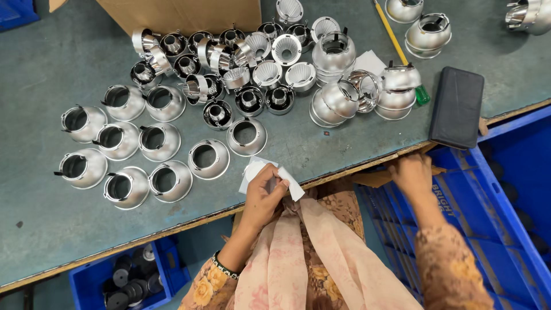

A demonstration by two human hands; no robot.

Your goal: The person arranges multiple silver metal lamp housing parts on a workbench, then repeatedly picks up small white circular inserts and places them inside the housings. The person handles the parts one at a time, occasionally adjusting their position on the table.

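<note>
My left hand point(263, 195) grips a white cloth or paper piece point(290, 185) at the table's near edge, close to a round white disc point(253, 169) lying under it. My right hand point(412, 172) reaches under the table edge into a blue plastic crate point(499, 229), fingers hidden against brown cardboard; what it holds cannot be seen. Several silver cone-shaped reflector housings point(160, 140) lie in rows on the grey-green table point(46, 201) left of my left hand.
A heap of smaller ribbed chrome reflectors point(252, 63) and stacked housings point(356, 86) sits mid-table. A black case point(457, 106), a yellow-and-green screwdriver point(396, 43) and a cardboard box point(183, 14) lie further back. A blue bin of black parts point(129, 281) stands below left.
</note>
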